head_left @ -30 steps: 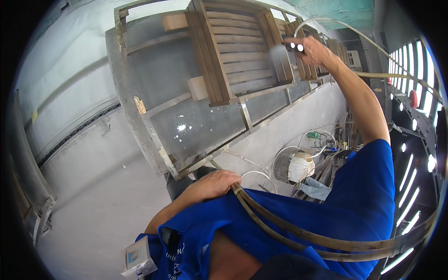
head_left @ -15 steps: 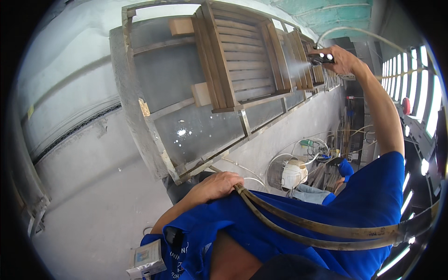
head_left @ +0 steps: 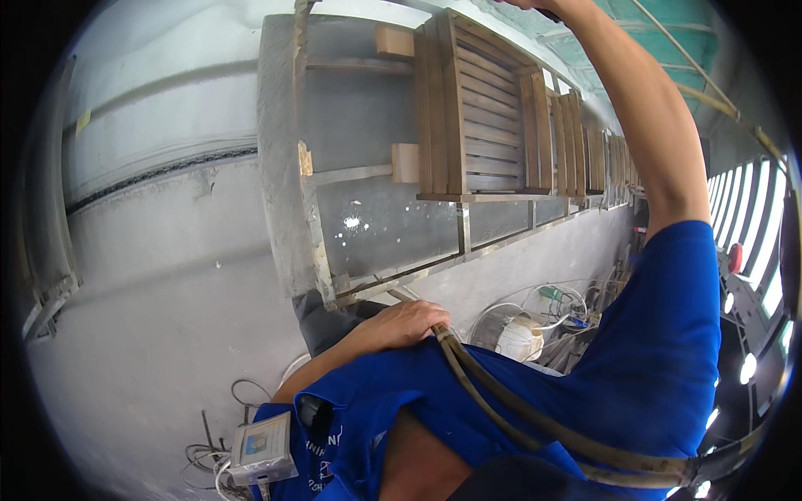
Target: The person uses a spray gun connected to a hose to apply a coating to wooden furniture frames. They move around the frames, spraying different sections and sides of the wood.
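While raised to the top edge, right hand (head_left: 535, 5) mostly cut off, grip impossible to tell. Left hand (head_left: 407, 321) low at the waist, fingers curled around a pair of hoses (head_left: 501, 405) trailing across the blue shirt (head_left: 660, 351). Slatted wooden chair (head_left: 484, 117) hung on a dusty metal rack (head_left: 288, 167) ahead.

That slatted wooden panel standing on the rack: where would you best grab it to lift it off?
Probably by the two thick upright side rails of the slatted wooden panel, one hand each, coming from the front. It stands upright on a narrow ledge of the metal rack, its back to the rack, and the thin slats look weaker.
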`<state>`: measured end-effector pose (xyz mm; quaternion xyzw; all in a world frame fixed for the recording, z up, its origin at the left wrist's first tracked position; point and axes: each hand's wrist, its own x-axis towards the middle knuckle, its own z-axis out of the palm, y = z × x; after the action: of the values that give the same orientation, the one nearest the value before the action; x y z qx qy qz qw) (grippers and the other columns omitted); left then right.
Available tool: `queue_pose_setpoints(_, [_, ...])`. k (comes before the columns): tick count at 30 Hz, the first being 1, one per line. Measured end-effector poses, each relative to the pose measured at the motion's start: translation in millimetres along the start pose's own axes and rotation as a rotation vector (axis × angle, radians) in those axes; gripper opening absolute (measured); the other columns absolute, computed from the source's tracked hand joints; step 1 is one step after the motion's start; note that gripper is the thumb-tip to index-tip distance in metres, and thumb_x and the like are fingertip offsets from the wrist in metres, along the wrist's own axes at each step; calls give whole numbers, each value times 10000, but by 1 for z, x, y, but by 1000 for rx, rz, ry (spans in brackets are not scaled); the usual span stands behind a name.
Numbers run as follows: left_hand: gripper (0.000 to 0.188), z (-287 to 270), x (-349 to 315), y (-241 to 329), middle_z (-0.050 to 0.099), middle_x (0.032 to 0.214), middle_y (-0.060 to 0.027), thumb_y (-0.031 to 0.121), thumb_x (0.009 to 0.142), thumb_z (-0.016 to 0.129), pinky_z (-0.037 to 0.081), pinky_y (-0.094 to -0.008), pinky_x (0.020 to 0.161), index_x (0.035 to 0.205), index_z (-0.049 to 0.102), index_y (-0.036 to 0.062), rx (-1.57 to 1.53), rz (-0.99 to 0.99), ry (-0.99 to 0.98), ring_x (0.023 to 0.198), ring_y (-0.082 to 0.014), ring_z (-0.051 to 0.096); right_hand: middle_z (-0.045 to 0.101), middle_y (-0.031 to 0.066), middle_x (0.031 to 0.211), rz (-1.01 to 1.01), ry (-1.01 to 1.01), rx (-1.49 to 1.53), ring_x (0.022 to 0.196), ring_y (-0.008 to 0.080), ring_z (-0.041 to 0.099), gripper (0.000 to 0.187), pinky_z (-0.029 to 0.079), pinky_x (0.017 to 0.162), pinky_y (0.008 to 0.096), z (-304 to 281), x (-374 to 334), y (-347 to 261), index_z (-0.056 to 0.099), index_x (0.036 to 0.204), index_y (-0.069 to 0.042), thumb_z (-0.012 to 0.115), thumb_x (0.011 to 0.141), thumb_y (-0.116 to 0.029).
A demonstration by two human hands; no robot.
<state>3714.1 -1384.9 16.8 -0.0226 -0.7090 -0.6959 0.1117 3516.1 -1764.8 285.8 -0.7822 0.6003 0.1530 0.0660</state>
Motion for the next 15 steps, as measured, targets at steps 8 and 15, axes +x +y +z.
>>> queue_pose_setpoints(8, [155, -2, -18, -1, 713, 1004, -149, 169, 920, 583, 524, -468, 885, 960, 682, 57, -75, 52, 108, 1033, -365, 669, 700, 68, 779, 82, -471, 91, 671, 179, 640, 464, 529, 625, 360, 10, -46, -80, 660, 1317, -116, 637, 861, -198])
queue_pose_setpoints(15, [133, -9, -26, 5, 714, 982, -123, 167, 917, 632, 540, -456, 868, 980, 678, 59, -65, 52, 47, 1007, -343, 685, 692, 43, 794, 14, -638, 267, 626, 149, 651, 556, 557, 591, 321, -4, -110, -96, 622, 1455, -226, 617, 900, -191])
